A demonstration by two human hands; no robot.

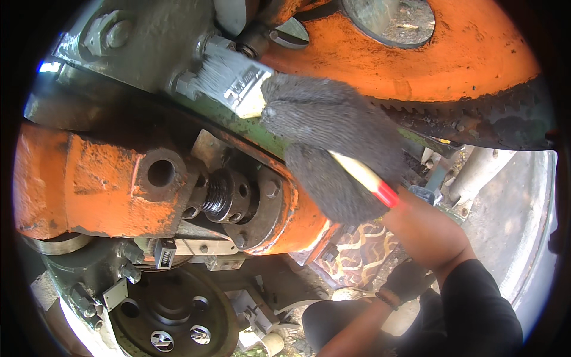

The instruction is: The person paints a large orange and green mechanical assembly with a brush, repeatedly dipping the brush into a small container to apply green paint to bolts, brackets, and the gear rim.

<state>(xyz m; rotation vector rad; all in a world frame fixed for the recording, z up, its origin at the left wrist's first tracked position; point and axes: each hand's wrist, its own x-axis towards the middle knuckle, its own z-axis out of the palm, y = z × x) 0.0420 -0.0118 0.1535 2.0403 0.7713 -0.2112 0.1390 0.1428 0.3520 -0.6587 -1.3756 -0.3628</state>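
My right hand (339,143), in a dark knit glove, is closed around a flat paintbrush (250,89). The brush has a light wooden handle with a red end that comes out below the fingers. Its grey-coated bristles lie against a grey-painted metal plate (148,53), beside two hex nuts (185,83). Lower down, my left hand (407,279), also gloved, with a band at the wrist, rests near my right sleeve. Its fingers are mostly hidden.
A large orange wheel (476,53) with a toothed edge below it fills the upper right. An orange block (101,184) with a threaded screw (219,193) is at left. Below sits a dark pulley (172,315). A patterned cloth (360,253) lies near my left hand.
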